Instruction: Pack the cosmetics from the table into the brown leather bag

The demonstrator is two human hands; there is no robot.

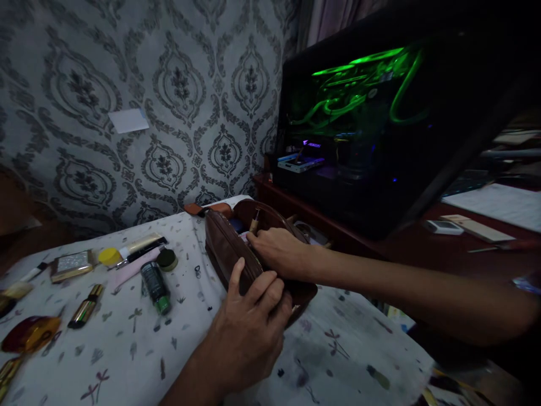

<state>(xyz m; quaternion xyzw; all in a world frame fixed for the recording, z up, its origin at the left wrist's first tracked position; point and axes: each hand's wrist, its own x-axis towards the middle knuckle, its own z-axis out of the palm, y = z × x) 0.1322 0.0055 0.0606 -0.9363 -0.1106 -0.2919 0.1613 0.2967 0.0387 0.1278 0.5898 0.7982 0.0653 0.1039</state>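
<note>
A brown leather toiletry bag (228,248) lies unzipped on the patterned cloth, its lid flap folded back. My left hand (257,321) grips the bag's near side, the fingers bent over its zipped edge. Reaching in from the right, my right hand (281,251) is closed inside the opening, its fingertips partly hidden by the bag wall. A small tan tube with a dark tip (254,223) sticks up at those fingertips. Something dark blue (235,225) shows inside the bag.
Left of the bag lie a dark bottle with a green end (155,287), a round dark-lidded jar (167,259), a pink tube (133,269), a glittery compact (71,265), a gold-and-black tube (87,305) and amber sunglasses (31,334). A green-lit computer case (338,135) stands behind right.
</note>
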